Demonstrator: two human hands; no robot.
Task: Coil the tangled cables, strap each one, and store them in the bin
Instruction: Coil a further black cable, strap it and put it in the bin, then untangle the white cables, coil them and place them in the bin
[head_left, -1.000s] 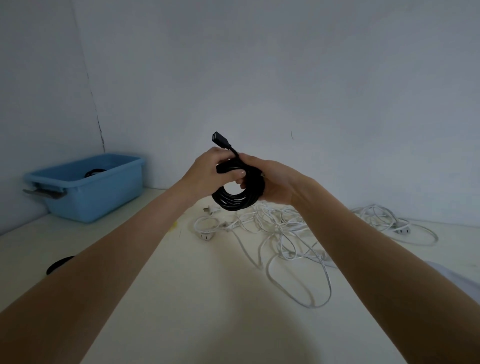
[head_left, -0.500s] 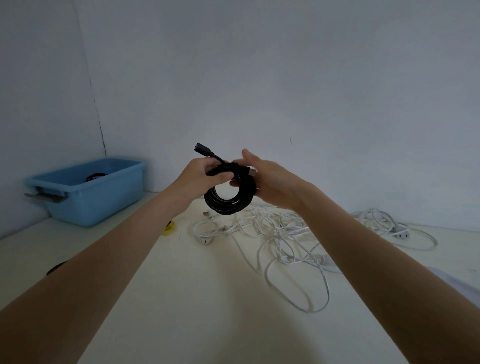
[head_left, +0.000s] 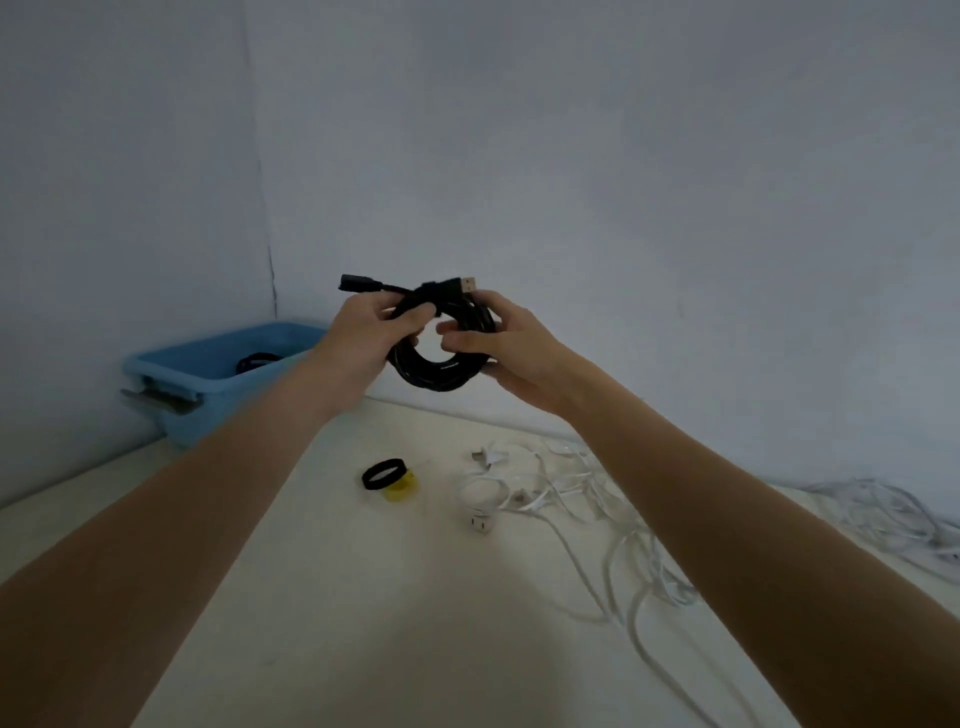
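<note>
A coiled black cable (head_left: 441, 371) hangs in the air between both hands, above the table. My left hand (head_left: 363, 338) grips its upper left side, thumb over the strands. My right hand (head_left: 506, 351) cups the right side with fingers curled round the coil. One black plug sticks out to the left and a metal USB plug (head_left: 469, 283) to the right. A black strap seems wrapped over the top of the coil. Tangled white cables (head_left: 582, 493) lie on the table at right. The blue bin (head_left: 208, 384) stands at the back left with a black cable inside.
A black strap roll (head_left: 382, 473) lies on a yellow roll (head_left: 400, 491) on the cream table (head_left: 363, 623). White plugs (head_left: 480, 522) lie near them. Walls close the table at the back and left. More white cable trails along the right edge.
Both hands have raised the black coil higher and turned it, so both plugs now point sideways. The view tilted, revealing the strap rolls on the table.
</note>
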